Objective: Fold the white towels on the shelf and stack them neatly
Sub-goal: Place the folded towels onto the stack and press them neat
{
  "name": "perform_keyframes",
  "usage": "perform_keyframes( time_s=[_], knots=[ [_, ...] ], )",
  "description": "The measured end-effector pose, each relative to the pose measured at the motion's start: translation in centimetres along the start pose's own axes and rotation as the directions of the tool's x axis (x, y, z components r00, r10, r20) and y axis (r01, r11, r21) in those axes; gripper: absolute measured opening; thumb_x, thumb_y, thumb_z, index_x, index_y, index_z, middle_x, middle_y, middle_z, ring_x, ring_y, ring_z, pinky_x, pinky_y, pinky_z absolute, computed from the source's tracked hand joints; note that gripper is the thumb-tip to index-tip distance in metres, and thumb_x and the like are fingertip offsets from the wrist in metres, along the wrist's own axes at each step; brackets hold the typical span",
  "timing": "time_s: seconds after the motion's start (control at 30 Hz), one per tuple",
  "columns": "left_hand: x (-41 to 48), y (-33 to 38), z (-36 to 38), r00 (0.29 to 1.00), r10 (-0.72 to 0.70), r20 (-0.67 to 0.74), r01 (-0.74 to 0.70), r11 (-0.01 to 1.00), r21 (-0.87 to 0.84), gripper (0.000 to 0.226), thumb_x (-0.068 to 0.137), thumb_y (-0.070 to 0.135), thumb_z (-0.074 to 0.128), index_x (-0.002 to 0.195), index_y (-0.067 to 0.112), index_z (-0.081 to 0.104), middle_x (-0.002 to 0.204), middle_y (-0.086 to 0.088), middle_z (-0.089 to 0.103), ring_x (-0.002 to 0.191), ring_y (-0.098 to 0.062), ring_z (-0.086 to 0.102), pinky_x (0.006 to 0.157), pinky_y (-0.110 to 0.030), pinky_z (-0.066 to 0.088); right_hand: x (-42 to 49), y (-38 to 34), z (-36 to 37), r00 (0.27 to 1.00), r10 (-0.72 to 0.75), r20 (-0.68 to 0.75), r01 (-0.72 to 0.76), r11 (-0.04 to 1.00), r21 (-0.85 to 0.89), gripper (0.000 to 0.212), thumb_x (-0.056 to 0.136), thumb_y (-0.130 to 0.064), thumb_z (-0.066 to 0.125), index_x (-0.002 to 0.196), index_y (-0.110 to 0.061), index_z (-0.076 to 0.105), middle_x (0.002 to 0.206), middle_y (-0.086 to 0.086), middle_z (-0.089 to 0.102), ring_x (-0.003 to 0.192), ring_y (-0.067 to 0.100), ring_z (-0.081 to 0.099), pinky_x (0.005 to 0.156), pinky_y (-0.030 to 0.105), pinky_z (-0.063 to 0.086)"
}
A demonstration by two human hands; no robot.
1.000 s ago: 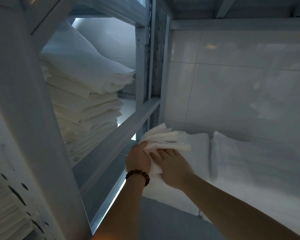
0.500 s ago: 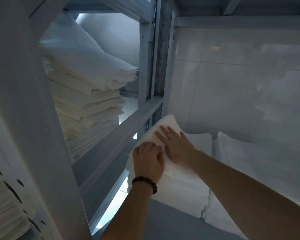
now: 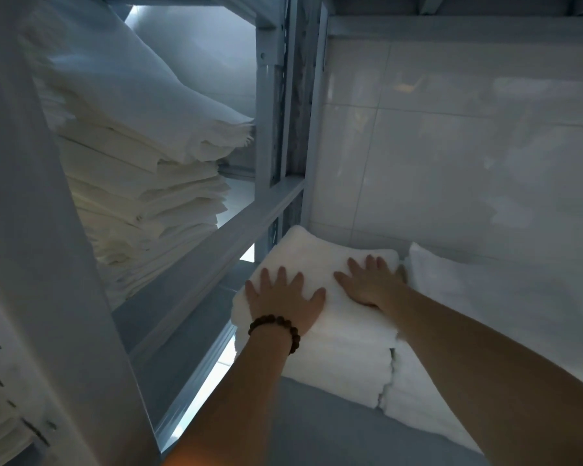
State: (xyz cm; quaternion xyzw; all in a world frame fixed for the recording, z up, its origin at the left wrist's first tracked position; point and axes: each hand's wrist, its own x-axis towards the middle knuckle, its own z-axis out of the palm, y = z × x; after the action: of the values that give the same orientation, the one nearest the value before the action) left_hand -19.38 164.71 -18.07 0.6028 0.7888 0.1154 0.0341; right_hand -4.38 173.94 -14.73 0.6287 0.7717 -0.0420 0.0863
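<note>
Both hands lay flat on the top towel (image 3: 320, 260), neither gripping it. The left hand (image 3: 285, 299) had its fingers spread near the front left corner, and the right hand (image 3: 371, 284) had its fingers straight by the right edge. The towel sat folded on a stack of white towels (image 3: 344, 364) at the left end of the grey shelf (image 3: 317, 432), close to the tiled wall (image 3: 451, 163). A second stack (image 3: 478, 297) stood just beside it on the right. A bead bracelet (image 3: 276, 327) circled the left wrist. Beyond the metal post (image 3: 270, 95), a pile of folded linen (image 3: 142, 169) filled the neighbouring bay.

Both hands (image 3: 327, 294) on left towel stack (image 3: 334, 358); second stack (image 3: 458, 290) right
</note>
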Motion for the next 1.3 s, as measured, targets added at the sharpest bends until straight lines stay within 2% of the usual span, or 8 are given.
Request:
perform_keyframes(
  time_s=[0.1,0.27,0.43,0.6,0.83,0.97,1.13,1.3],
  knots=[
    [-0.2,-0.5,-0.2,0.998,-0.069,0.016,0.069,0.998,-0.008,0.065,0.084,0.070,0.013,0.136,0.035,0.028,0.153,0.001,0.020,0.139,-0.037,0.011,0.108,-0.062,0.011,-0.7,0.1,-0.5,0.986,0.151,-0.065,-0.148,0.988,0.044,0.071,0.094,-0.059,0.013,0.151,-0.016,0.008,0.158,0.018,-0.004,0.145,0.036,-0.004,0.117,0.053,-0.002],
    [-0.9,0.2,-0.1,0.987,-0.161,0.027,0.161,0.987,-0.015,0.066,0.086,0.066,0.011,0.140,0.031,0.026,0.154,-0.002,0.018,0.139,-0.039,0.010,0.108,-0.063,0.011,-2.9,-1.4,1.1,0.998,-0.044,-0.051,0.049,0.994,0.098,0.060,0.094,-0.054,0.008,0.149,-0.032,0.003,0.159,0.008,-0.003,0.146,0.030,-0.001,0.114,0.057,-0.002],
    [-1.6,1.2,-0.8,0.979,-0.204,0.002,0.204,0.978,0.041,0.060,0.093,0.052,0.013,0.138,0.020,0.035,0.150,-0.007,0.028,0.138,-0.036,0.017,0.109,-0.062,0.011,-5.1,-1.4,0.5,0.974,-0.025,-0.227,0.032,0.999,0.029,0.048,0.101,-0.029,0.019,0.143,-0.008,0.028,0.150,0.016,0.028,0.139,0.029,0.023,0.116,0.046,0.017],
    [-3.8,5.2,-0.2,0.981,0.187,-0.043,-0.188,0.982,-0.016,0.054,0.097,0.045,0.008,0.148,0.026,0.016,0.157,0.001,0.014,0.145,-0.028,0.004,0.111,-0.060,-0.004,-8.2,-0.5,-2.8,0.878,-0.260,-0.401,0.351,0.920,0.173,0.042,0.101,-0.018,0.028,0.142,-0.012,0.032,0.150,0.011,0.031,0.141,0.025,0.024,0.116,0.044,0.020],
    [-4.9,8.4,0.2,0.973,0.215,0.084,-0.219,0.975,0.042,0.051,0.098,0.042,0.008,0.147,0.029,0.017,0.157,0.001,0.015,0.144,-0.026,0.010,0.114,-0.056,0.005,-11.8,12.1,-1.2,0.990,0.125,-0.071,-0.119,0.990,0.080,0.052,0.096,-0.052,0.016,0.145,-0.033,0.021,0.156,0.001,0.016,0.144,0.025,0.013,0.111,0.059,0.011],
    [-5.8,11.4,-1.2,0.980,0.199,0.016,-0.198,0.977,-0.075,0.051,0.098,0.040,0.012,0.140,0.019,0.034,0.146,-0.003,0.038,0.138,-0.026,0.027,0.112,-0.059,0.012,-12.5,12.4,-0.3,0.996,0.049,-0.068,-0.039,0.989,0.143,0.052,0.098,-0.048,0.010,0.148,-0.033,0.013,0.159,-0.002,0.010,0.146,0.021,0.008,0.113,0.057,0.006],
    [-6.8,14.3,-1.8,0.882,0.471,0.019,-0.443,0.842,-0.309,0.060,0.094,0.056,0.029,0.147,0.032,0.016,0.157,-0.004,0.013,0.144,-0.024,0.014,0.117,-0.049,0.010,-14.8,16.4,-1.8,0.984,0.117,-0.131,-0.063,0.932,0.358,0.050,0.100,-0.045,0.012,0.148,-0.031,0.019,0.159,-0.001,0.010,0.147,0.018,0.004,0.117,0.050,0.004],
    [-7.5,15.3,-1.6,0.833,0.545,0.094,-0.543,0.838,-0.044,0.075,0.084,0.035,0.053,0.144,0.041,0.009,0.157,0.000,-0.014,0.144,-0.032,-0.009,0.116,-0.051,0.003,-17.0,22.4,-1.7,0.971,0.237,-0.042,-0.209,0.915,0.346,0.049,0.101,-0.044,0.018,0.148,-0.031,0.019,0.160,-0.001,0.005,0.147,0.019,0.001,0.116,0.052,0.005]
  ],
)
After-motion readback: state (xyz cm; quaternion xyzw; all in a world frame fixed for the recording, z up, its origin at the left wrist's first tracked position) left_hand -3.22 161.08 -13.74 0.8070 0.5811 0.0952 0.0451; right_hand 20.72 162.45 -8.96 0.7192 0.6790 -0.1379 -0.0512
